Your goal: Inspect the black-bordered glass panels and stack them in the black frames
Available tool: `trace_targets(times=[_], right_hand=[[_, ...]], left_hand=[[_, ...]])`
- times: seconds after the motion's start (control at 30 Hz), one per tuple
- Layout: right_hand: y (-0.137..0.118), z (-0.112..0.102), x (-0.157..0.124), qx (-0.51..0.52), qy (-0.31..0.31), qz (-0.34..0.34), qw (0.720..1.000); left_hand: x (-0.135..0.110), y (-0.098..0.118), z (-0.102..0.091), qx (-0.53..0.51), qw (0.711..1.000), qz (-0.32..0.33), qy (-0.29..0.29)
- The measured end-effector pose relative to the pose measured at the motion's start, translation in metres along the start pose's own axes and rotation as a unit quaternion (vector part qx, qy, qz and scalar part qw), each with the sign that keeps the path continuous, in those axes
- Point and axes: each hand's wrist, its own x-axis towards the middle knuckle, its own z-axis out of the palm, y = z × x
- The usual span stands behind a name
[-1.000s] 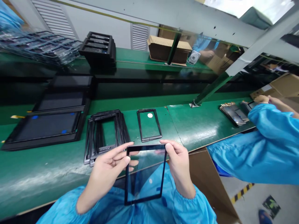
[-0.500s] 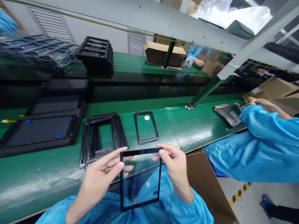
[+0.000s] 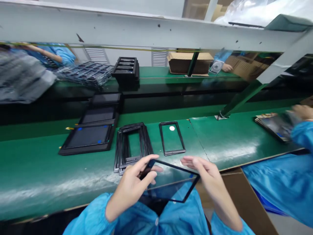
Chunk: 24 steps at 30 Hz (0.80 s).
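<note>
The left hand (image 3: 134, 186) pinched the near-left corner of a dark-bordered glass panel (image 3: 171, 186), thumb on top and fingers curled beneath. The right hand (image 3: 205, 172) was loosely spread, its fingers stretched leftward over the panel's right corner; whether they touched the edge could not be told. The panel lay tilted, almost flat, over the person's blue-sleeved lap, just at the near edge of the green bench (image 3: 36, 169).

Just beyond the left hand sat a stack of black frames (image 3: 132, 143), and to its right, close beside it, a single frame (image 3: 172, 139) lay flat with a white round spot (image 3: 172, 128) inside it. Further left, black trays (image 3: 89, 137) ran in a row towards the far side. A cardboard box (image 3: 234, 195) stood under the bench edge to the right. At the far right a co-worker's blue sleeve (image 3: 281, 182) reached towards a pile of panels (image 3: 270, 123).
</note>
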Motion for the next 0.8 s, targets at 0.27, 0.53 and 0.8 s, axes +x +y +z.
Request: trace_targets(times=[0.27,0.53,0.8], right_hand=[[0.022,-0.009,-0.005,0.157,0.089,0.096,0.979],[0.012,-0.001,-0.009,0.134,0.141,0.064,0.979],[0.017,0.001,-0.014,0.113,0.147,0.039,0.982]], left_hand=[[0.000,-0.009,-0.001,-0.120,0.987,-0.026,0.101],[-0.002,0.002,0.005,-0.126,0.980,-0.016,0.154],[-0.004,0.001,0.006,-0.116,0.980,-0.026,0.162]])
